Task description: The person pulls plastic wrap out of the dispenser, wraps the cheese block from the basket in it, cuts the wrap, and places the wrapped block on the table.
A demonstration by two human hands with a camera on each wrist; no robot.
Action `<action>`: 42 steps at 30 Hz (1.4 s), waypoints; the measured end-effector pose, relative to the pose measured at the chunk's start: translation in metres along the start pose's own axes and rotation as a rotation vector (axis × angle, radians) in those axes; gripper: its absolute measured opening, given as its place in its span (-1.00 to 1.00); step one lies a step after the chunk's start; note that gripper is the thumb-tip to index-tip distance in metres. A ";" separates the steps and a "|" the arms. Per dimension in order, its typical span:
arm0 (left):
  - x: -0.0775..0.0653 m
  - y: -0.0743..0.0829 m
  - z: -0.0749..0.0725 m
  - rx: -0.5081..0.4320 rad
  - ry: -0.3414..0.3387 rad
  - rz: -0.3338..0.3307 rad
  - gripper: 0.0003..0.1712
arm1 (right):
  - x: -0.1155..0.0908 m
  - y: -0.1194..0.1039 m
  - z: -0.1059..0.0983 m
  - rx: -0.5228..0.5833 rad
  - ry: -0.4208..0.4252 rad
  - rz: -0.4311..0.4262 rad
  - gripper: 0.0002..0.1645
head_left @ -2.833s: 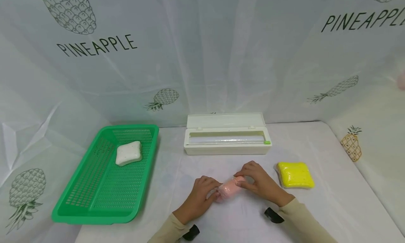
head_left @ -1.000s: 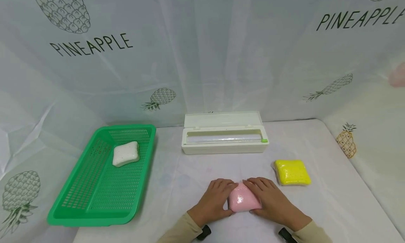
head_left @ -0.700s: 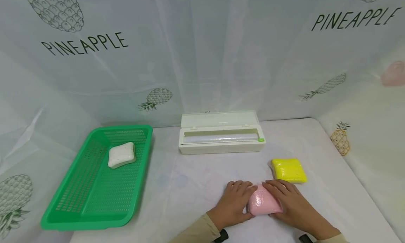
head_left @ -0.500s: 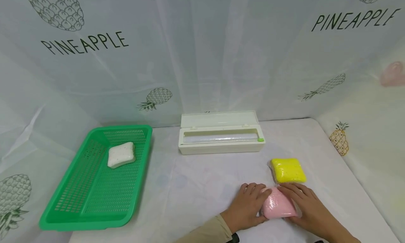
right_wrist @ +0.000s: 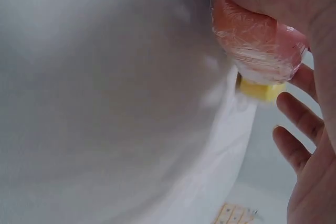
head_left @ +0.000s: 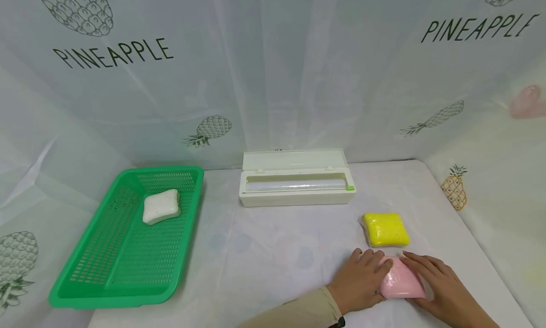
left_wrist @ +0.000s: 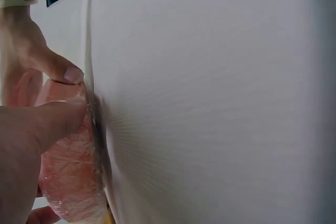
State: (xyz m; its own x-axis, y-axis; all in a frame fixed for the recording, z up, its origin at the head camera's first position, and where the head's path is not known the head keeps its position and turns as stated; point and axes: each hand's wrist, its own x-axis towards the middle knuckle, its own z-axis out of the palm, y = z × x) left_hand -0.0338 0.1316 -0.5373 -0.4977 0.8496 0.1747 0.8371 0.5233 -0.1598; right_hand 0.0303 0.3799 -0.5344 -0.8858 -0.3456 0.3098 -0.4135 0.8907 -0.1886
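Head view: two hands hold a wrapped pink block between them

We see the pink block (head_left: 401, 278) at the near right of the table (head_left: 277, 261), just in front of a yellow block (head_left: 386, 229) and apart from it. The left hand (head_left: 359, 280) grips its left side between thumb and fingers; the right hand (head_left: 448, 290) holds the other side, thumb at the near edge. In the right wrist view we notice some of that hand's fingers spread loose, so thumb and forefinger probably do most of the holding. The clear film looks creased at the sides, and we judge that gripping there keeps the block steady and the folds pressed in. Whether its underside touches the table, we cannot tell.

Beyond, the film box (head_left: 294, 198) has its lid (head_left: 294, 159) tipped back, which leaves the roll (head_left: 296, 185) exposed, presumably for easy reach. On the left, the green basket (head_left: 170, 290) contains a white block (head_left: 161, 206), perhaps to keep it apart from the other two.
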 end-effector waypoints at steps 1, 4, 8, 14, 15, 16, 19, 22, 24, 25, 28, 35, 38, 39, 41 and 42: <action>0.003 0.001 -0.001 0.007 -0.011 0.003 -0.06 | -0.001 0.001 0.001 -0.014 -0.007 0.014 0.28; 0.010 0.002 -0.004 0.032 -0.047 0.005 -0.08 | -0.001 0.004 0.002 -0.026 -0.010 0.036 0.38; 0.015 0.002 -0.006 0.062 -0.085 0.002 -0.08 | 0.000 0.007 0.005 -0.023 -0.015 0.047 0.39; 0.012 -0.001 -0.008 0.076 -0.106 -0.012 -0.02 | 0.002 0.013 0.009 -0.008 0.025 -0.026 0.41; 0.011 -0.001 -0.008 0.075 -0.104 -0.013 -0.02 | 0.002 0.014 0.010 -0.004 0.031 -0.035 0.42; 0.009 -0.002 -0.009 0.069 -0.102 -0.015 -0.02 | 0.002 0.014 0.010 -0.004 0.034 -0.038 0.43; 0.001 -0.009 -0.012 0.033 -0.108 -0.024 -0.05 | 0.003 0.014 0.010 -0.001 0.050 -0.045 0.43; -0.011 -0.021 -0.015 0.006 -0.096 -0.052 -0.10 | 0.006 0.009 0.007 0.016 0.069 -0.052 0.40; -0.021 -0.031 -0.015 -0.008 -0.074 -0.087 -0.14 | 0.011 0.004 0.004 0.037 0.085 -0.067 0.35; -0.027 -0.037 -0.015 -0.020 -0.055 -0.108 -0.16 | 0.015 -0.001 0.002 0.045 0.086 -0.064 0.33; -0.044 -0.056 -0.014 -0.115 -0.011 -0.194 -0.21 | 0.028 -0.014 -0.006 0.067 0.073 -0.057 0.23; -0.084 -0.109 -0.011 -0.319 0.171 -0.437 -0.29 | 0.072 -0.036 -0.013 0.061 0.042 -0.103 -0.09; -0.098 -0.130 -0.010 -0.341 0.258 -0.522 -0.31 | 0.093 -0.041 -0.010 0.069 0.073 -0.164 -0.23; -0.102 -0.137 -0.010 -0.350 0.285 -0.548 -0.32 | 0.101 -0.042 -0.009 0.068 0.085 -0.182 -0.22; -0.110 -0.151 -0.010 -0.361 0.331 -0.595 -0.33 | 0.115 -0.046 -0.007 0.069 0.103 -0.194 -0.14; -0.113 -0.157 -0.010 -0.366 0.353 -0.615 -0.33 | 0.122 -0.048 -0.006 0.065 0.111 -0.195 -0.08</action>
State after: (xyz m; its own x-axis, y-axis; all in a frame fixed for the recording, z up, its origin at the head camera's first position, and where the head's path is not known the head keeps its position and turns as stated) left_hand -0.1067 -0.0469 -0.5217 -0.8446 0.3124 0.4348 0.4876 0.7844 0.3834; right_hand -0.0570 0.2969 -0.4823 -0.7605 -0.4717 0.4463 -0.5906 0.7882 -0.1732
